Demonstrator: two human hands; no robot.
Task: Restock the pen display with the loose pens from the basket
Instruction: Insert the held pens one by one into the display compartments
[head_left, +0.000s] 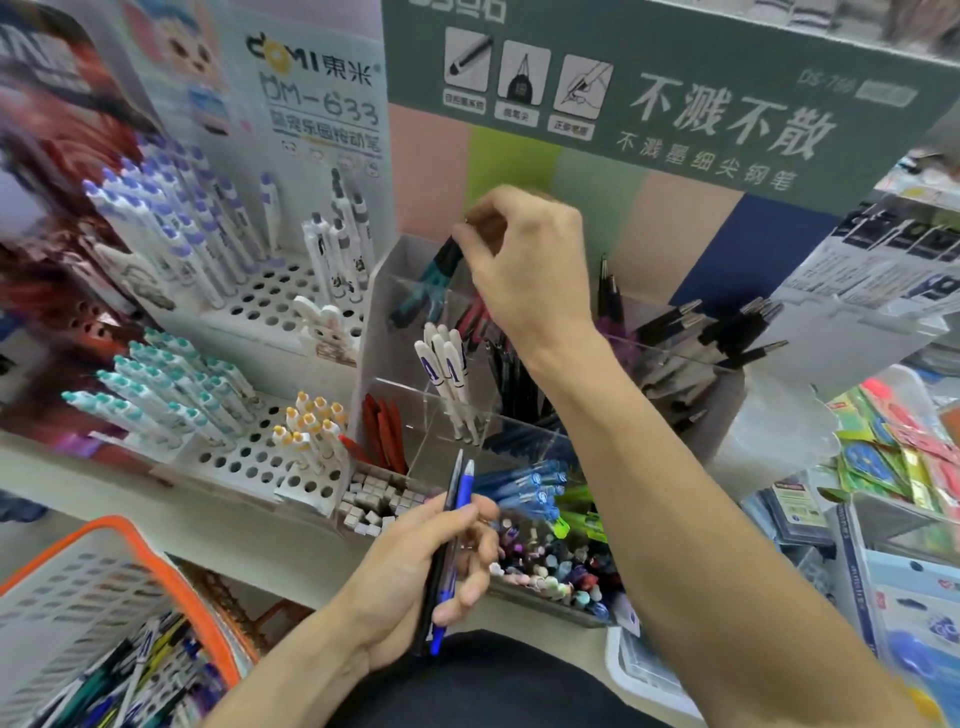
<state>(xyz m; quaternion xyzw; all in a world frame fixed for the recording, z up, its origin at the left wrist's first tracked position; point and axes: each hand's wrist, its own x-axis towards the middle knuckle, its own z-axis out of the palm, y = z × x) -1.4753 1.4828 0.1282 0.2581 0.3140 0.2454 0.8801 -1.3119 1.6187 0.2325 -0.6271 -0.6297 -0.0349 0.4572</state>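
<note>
My right hand pinches the top end of a teal and black pen, which leans down into the back left compartment of the clear acrylic pen display. My left hand grips two upright pens, a blue one and a dark one beside it, in front of the display. The white basket with an orange rim sits at the lower left and holds several loose pens. Other compartments hold white, red, black and blue pens.
White perforated racks with purple-capped and teal-capped pens stand to the left. A tray of small colourful items lies under my right forearm. Packaged goods hang at the right. A green sign rises behind the display.
</note>
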